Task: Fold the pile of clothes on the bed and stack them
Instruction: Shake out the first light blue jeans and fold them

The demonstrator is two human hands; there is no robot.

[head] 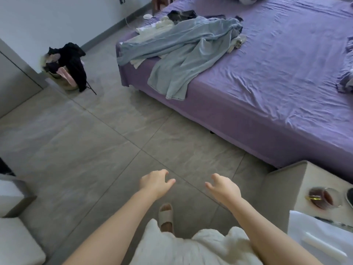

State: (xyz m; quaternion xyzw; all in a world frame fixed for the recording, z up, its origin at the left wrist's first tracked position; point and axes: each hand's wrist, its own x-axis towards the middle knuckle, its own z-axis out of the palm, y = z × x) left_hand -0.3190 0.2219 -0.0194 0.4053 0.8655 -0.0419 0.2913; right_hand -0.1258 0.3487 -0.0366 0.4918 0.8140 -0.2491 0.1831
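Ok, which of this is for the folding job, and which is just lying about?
For the job: blue garment, white clothes, dark clothes, bed, both hands, empty.
Lying about: laundry basket, glass, nightstand.

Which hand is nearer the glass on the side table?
Right. The right hand hangs open over the floor just left of the glass; the left hand is further left, also open over the floor.

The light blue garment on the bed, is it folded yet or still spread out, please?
Spread out, unfolded. The light blue garment lies rumpled across the corner of the bed, one end hanging over the edge.
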